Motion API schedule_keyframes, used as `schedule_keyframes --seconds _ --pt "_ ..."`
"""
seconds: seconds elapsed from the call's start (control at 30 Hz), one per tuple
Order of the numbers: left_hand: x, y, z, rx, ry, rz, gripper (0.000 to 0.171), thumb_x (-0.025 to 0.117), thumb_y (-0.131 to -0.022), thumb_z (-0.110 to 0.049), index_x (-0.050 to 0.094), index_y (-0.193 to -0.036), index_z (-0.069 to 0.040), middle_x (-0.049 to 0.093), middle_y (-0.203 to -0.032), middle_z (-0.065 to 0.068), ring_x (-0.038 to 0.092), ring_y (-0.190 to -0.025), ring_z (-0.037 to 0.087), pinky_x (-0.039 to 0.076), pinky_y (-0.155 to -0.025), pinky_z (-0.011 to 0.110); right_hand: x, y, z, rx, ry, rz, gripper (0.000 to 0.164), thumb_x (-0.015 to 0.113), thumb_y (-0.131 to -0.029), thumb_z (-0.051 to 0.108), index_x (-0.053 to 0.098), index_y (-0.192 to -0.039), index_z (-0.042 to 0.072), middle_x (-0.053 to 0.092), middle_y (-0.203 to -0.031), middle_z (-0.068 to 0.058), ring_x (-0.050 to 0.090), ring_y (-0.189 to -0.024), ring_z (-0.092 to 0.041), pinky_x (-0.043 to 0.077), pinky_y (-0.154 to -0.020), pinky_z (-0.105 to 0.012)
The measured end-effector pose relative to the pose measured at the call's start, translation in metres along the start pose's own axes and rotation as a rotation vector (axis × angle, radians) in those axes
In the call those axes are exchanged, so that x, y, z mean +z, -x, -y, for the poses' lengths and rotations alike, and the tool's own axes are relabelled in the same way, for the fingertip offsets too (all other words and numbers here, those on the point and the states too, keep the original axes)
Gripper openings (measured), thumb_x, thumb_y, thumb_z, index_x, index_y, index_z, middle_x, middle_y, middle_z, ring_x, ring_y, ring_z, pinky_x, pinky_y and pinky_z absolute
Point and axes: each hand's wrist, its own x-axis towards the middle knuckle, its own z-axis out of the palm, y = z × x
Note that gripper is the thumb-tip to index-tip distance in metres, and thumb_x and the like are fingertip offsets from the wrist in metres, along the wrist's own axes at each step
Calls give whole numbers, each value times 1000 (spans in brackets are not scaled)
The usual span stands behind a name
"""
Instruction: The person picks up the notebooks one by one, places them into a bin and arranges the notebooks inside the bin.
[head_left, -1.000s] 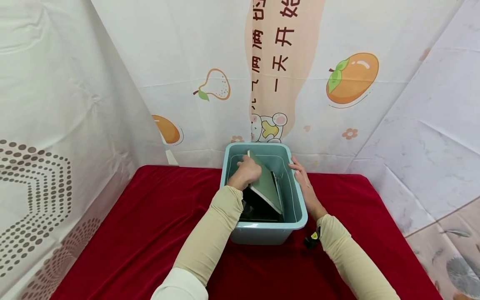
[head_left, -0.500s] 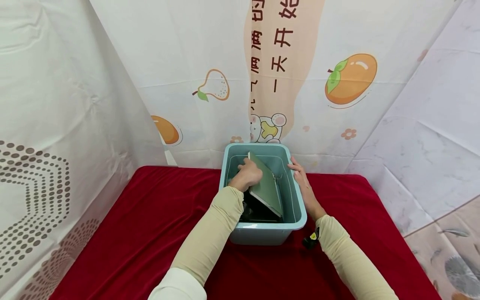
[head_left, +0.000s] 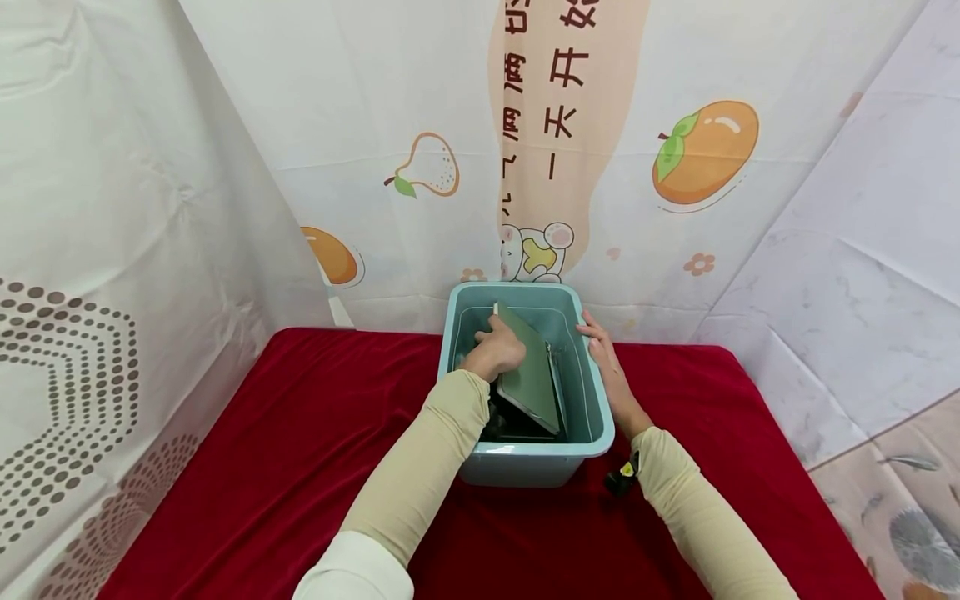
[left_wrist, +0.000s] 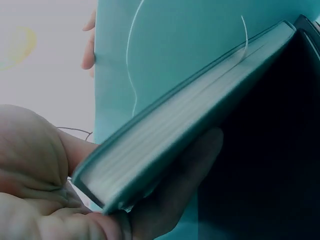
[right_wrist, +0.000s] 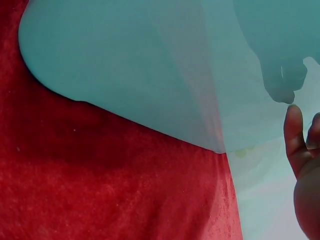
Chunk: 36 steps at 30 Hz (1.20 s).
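Inside a blue-green plastic bin point(head_left: 525, 471), my left hand point(head_left: 498, 346) grips a green hardcover notebook point(head_left: 531, 367) by its edge. The notebook stands tilted, leaning toward the bin's right side. In the left wrist view, the thumb and fingers of the left hand point(left_wrist: 175, 185) lie on either side of the notebook point(left_wrist: 165, 130), whose white page edges face the camera. Against the outside of the bin's right wall my right hand point(head_left: 613, 379) rests, fingertips at the rim. The right wrist view catches its fingers point(right_wrist: 294, 131) touching the bin wall point(right_wrist: 125, 65).
Beneath the notebook lies a dark object point(head_left: 517, 423) in the bin, its kind unclear. Another thin dark-edged item point(head_left: 557, 379) stands by the right wall. The bin sits on a red cloth-covered table point(head_left: 337, 417), near the printed curtain point(head_left: 337, 100) behind.
The notebook's lower near corner has shifted slightly left, still in my left hand. My right hand stays at the bin's right side.
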Motion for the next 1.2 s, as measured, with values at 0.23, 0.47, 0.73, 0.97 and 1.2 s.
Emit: schedule_keyframes --seconds 0.23,0.47,0.73,0.97,1.2 --pt "0 -1 1 8 -29 5 80 39 -107 -19 -19 -163 -16 -13 -169 26 19 -155 44 45 -99 45 0 1 0 -3 10 0 51 26 -112 38 30 -156 12 8 -173 11 3 -160 -27 17 -123 -67" --pt "-1 -2 1 -2 -47 13 81 40 -108 -15 -19 -163 -24 -15 -169 26 14 -156 48 46 -96 43 0 1 -1 -15 17 8 51 26 -112 38 29 -156 12 8 -173 10 3 -160 -27 18 -122 -68" --pt "-1 -2 2 -9 -63 34 83 39 -106 -11 -21 -162 -21 -13 -168 30 17 -156 47 46 -98 42 -1 0 -3 -19 4 8 52 25 -112 38 29 -156 10 8 -173 10 3 -160 -26 18 -122 -65" --pt "3 3 7 20 -199 8 77 42 -106 -17 -7 -165 -12 -12 -167 31 15 -157 45 41 -113 51 -1 1 -1 -2 7 6 51 25 -112 39 29 -156 13 8 -172 12 4 -160 -26 21 -121 -65" --pt "10 2 7 3 -347 -53 97 69 -95 -15 2 -165 -7 -5 -168 31 37 -149 44 49 -107 47 -1 2 1 -2 20 5 51 26 -112 40 30 -157 16 9 -172 13 4 -160 -25 21 -122 -65"
